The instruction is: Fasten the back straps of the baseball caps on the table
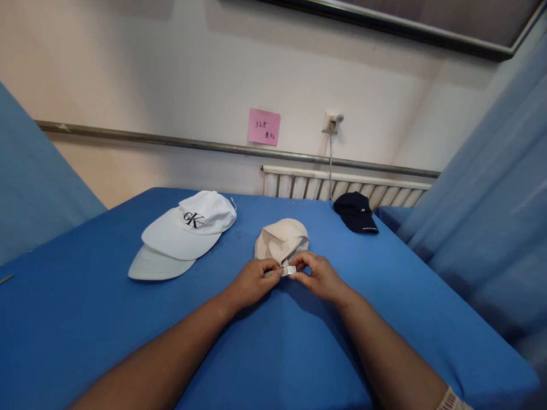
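Observation:
A beige cap (pixel 284 238) lies in the middle of the blue-covered table, its back strap turned toward me. My left hand (pixel 255 282) pinches the strap from the left, thumb and index finger pressed together. From the right, my right hand (pixel 318 276) pinches the strap at its small silver buckle (pixel 291 270). Fingers hide parts of the strap on both sides. To the left lie stacked pale caps, a white cap (pixel 207 212) with a black letter logo on top and a lighter grey-green brim (pixel 160 266) showing beneath it. A dark navy cap (pixel 355 212) sits at the far right.
The blue cover (pixel 273 353) spreads over the table up to the wall. Behind it are a metal rail (pixel 171 140), a radiator (pixel 307 185), a plugged-in cord (pixel 330 159) and a pink note (pixel 264 127). Blue curtains (pixel 491 188) hang on both sides.

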`<state>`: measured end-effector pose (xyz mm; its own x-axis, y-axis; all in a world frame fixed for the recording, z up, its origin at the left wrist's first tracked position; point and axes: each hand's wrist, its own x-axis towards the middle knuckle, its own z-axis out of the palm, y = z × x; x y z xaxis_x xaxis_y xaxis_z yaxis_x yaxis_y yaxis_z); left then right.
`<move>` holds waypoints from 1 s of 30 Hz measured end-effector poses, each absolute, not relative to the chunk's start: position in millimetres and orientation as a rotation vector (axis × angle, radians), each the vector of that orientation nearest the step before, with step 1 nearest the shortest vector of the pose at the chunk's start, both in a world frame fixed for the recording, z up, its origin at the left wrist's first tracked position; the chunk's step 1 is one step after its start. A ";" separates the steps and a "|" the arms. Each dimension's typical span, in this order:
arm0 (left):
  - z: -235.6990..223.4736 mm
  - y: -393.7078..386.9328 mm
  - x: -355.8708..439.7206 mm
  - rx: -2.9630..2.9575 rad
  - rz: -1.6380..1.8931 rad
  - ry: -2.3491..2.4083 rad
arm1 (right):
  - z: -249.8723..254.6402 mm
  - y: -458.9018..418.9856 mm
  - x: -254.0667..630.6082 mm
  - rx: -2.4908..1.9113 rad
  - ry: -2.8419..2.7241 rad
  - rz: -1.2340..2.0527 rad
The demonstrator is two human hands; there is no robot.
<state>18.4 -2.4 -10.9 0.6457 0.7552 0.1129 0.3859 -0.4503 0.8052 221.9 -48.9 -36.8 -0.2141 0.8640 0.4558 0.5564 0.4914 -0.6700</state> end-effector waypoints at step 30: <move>-16.1 -0.2 17.5 2.091 0.508 0.835 | -32.7 -50.4 220.0 -1.223 -1.872 0.528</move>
